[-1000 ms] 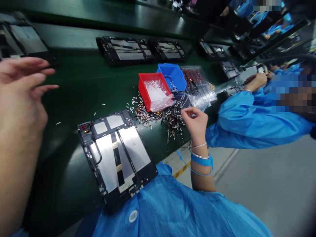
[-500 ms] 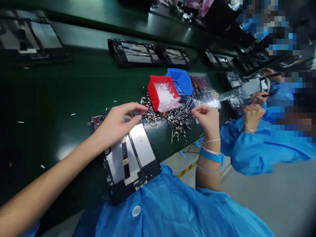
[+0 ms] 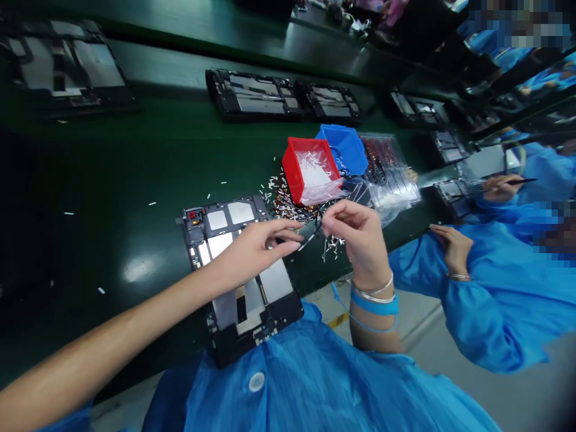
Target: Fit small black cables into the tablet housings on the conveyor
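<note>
Over the near edge of the dark green belt surface (image 3: 135, 168), the right hand (image 3: 360, 240) pinches a thin dark wire piece (image 3: 318, 225) between thumb and forefinger (just before the red plastic bin (image 3: 293, 174)), while the left hand (image 3: 252, 249) holds its fingers outstretched and slack above the opened black tablet (image 3: 227, 216).

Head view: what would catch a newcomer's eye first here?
A red bin and a blue bin stand out brightly on the dark green belt, beside a pile of tiny parts. Nearer, the left hand reaches across an opened tablet towards the pinched right hand.
</note>
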The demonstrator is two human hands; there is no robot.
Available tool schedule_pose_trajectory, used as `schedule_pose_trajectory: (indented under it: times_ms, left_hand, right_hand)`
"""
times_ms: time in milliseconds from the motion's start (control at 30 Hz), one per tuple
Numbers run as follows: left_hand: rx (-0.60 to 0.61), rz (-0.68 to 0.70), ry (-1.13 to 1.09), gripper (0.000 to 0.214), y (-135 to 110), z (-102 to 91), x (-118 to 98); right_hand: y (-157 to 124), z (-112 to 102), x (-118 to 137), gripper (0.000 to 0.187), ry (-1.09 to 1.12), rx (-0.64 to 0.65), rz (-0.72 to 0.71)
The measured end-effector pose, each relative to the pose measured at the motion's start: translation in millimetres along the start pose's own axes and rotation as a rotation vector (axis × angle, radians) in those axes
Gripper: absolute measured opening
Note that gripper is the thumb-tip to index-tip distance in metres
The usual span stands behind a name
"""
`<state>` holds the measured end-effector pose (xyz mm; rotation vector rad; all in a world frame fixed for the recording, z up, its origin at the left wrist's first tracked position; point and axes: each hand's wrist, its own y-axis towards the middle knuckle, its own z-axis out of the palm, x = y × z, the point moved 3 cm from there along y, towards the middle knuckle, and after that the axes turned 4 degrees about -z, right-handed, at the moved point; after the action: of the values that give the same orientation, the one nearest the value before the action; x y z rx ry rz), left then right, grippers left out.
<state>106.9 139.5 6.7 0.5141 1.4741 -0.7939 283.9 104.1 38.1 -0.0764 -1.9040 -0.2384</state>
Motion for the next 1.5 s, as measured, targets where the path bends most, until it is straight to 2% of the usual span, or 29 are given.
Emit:
schedule_pose_trajectory:
  times_ms: [67,200,300,367,600,667,733,833,967,1067,1233,1400,1500]
  left_hand:
    - [0.004,-0.080,-0.129,0.019,0.4,4.1,5.8]
    - [-0.101,-0.152,-0.244,0.016,2.9,0.2,10.6]
    - [-0.154,-0.126,-0.256,0.017,4.0,-4.2,9.1]
    - [-0.177,-0.094,-0.235,0.017,3.5,-6.7,6.5]
    - [-0.243,0.033,0.015,0.016,0.7,-17.4,-6.4]
    - [-0.210,0.002,0.019,0.019,2.2,-18.9,-6.0]
    - [-0.171,-0.079,-0.071,0.023,4.7,-19.8,-2.9]
    - [-0.175,-0.165,-0.218,0.023,8.1,-21.7,1.3]
    - [-0.193,-0.155,-0.221,0.013,9.3,-24.9,2.6]
    - [-0.221,-0.128,-0.174,0.019,6.4,-28.0,2.3]
    - [-0.245,-0.050,0.092,0.039,3.8,-27.8,-0.4]
    - [-0.280,0.062,0.451,0.055,3.9,-23.9,-1.1]
    - [-0.265,0.075,0.502,0.060,3.5,-23.7,-1.5]
  right_hand:
    - [-2.2,19.7,4.7,0.010,-0.037,-0.034,-0.072]
    - [-6.5,39.7,13.9,0.005,-0.311,-0.243,-0.340]
    - [-10.9,48.3,20.6,0.008,-0.555,-0.219,-0.573]
    - [-11.8,50.9,21.7,0.010,-0.650,-0.164,-0.638]
    - [-5.8,52.0,22.1,0.011,-0.696,-0.072,-0.733]
    - [-1.5,50.5,22.6,0.013,-0.699,-0.080,-0.727]
    - [2.9,47.1,22.9,0.016,-0.712,-0.148,-0.698]
    - [5.9,46.2,21.6,0.016,-0.736,-0.223,-0.708]
    - [4.0,59.9,14.4,0.014,-0.730,-0.081,-0.812]
    - [2.7,68.1,9.1,0.015,-0.705,-0.012,-0.787]
    - [2.8,68.7,7.8,0.018,-0.738,0.046,-0.700]
    - [0.5,71.7,10.0,0.024,-0.829,0.074,-0.697]
    - [0.6,75.3,12.4,0.023,-0.870,0.077,-0.691]
